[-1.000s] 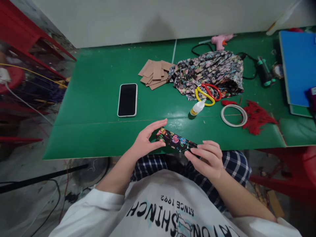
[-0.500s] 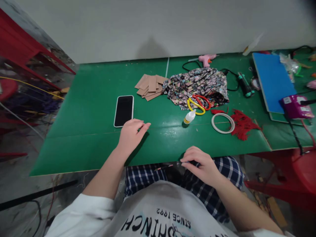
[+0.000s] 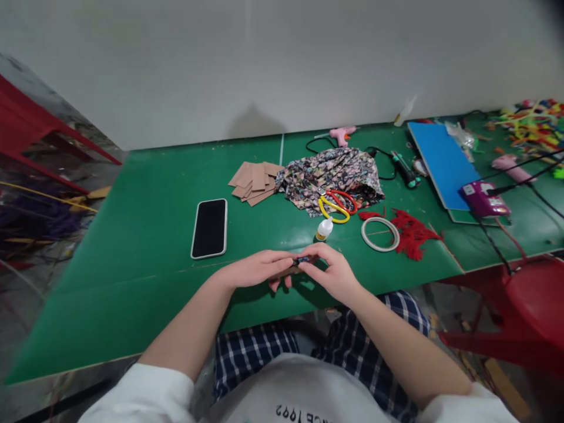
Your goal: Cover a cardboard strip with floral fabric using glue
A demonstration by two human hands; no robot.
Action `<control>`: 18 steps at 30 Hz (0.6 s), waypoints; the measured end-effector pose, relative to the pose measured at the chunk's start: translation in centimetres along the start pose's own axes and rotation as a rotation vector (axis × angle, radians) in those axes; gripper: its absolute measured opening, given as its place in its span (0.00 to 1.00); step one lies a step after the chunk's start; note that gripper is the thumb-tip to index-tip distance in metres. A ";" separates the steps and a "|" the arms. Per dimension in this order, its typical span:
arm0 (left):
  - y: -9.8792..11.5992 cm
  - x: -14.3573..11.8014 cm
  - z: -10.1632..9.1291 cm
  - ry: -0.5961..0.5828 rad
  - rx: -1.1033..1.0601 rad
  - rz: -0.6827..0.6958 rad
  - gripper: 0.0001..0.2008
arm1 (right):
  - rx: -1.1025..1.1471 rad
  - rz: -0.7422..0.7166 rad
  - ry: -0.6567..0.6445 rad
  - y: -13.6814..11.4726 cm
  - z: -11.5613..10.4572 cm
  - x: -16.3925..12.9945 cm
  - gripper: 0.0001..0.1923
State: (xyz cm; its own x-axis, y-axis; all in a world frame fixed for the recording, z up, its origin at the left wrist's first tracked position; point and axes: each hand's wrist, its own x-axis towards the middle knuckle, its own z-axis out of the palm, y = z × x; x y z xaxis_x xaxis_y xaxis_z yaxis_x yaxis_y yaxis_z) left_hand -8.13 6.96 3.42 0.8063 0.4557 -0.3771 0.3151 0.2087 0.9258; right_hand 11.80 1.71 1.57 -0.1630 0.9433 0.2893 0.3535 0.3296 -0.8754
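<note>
My left hand [image 3: 258,268] is closed around a small brown piece of cardboard [image 3: 286,272], its fingertips showing beneath it. My right hand [image 3: 330,271] pinches a small dark, bluish piece [image 3: 302,259], perhaps patterned cloth, against the cardboard's end. The two hands meet above the table's front part, and the fingers hide most of what they hold. Just beyond the right hand stands a small white glue bottle [image 3: 324,230]. Scissors [image 3: 337,205] with one red and one yellow handle rest partly on a crumpled floral cloth [image 3: 348,167].
A phone [image 3: 210,228] lies to the left on the green table [image 3: 145,235]. Brown cardboard pieces [image 3: 255,181] are piled behind. At right are a tape roll [image 3: 365,236], red frayed fabric [image 3: 412,232], a pink glue gun [image 3: 342,136], a blue board [image 3: 443,164] and corded devices.
My hands have come together over the table. The right hand rose from the table edge with the dark piece, and the cardboard now shows in the left. The view has tilted up and turned right.
</note>
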 end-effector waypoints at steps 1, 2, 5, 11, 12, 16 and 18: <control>0.1 -0.1 -0.2 0.006 0.011 -0.014 0.23 | -0.028 -0.019 0.037 0.4 -0.6 -0.1 0.07; 0.3 -0.3 -0.4 0.019 0.025 -0.023 0.23 | -0.070 -0.036 0.095 1.0 -1.2 -0.2 0.09; 1.0 -0.8 -1.1 0.152 0.066 -0.020 0.26 | -0.266 -0.004 0.288 3.0 -3.5 0.3 0.20; 1.6 0.6 -2.3 0.461 -0.018 -0.057 0.29 | -0.489 0.061 0.100 5.9 -4.5 3.5 0.37; 1.5 0.9 -2.5 0.486 -0.025 -0.075 0.30 | -0.517 0.061 0.075 6.1 -4.1 3.9 0.34; 0.8 1.4 -3.0 0.619 -0.006 -0.145 0.31 | -0.618 0.045 0.090 5.8 -3.2 4.1 0.13; 0.5 1.5 -3.1 0.689 0.006 -0.166 0.29 | -0.597 0.051 0.164 5.3 -3.4 3.9 0.12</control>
State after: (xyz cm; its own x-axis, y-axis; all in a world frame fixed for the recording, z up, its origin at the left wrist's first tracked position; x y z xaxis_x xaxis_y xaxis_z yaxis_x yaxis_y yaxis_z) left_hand -8.36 10.42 3.24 0.2478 0.8622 -0.4417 0.4109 0.3194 0.8539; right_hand 16.17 7.32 -0.62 -0.0052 0.9368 0.3499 0.8189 0.2048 -0.5361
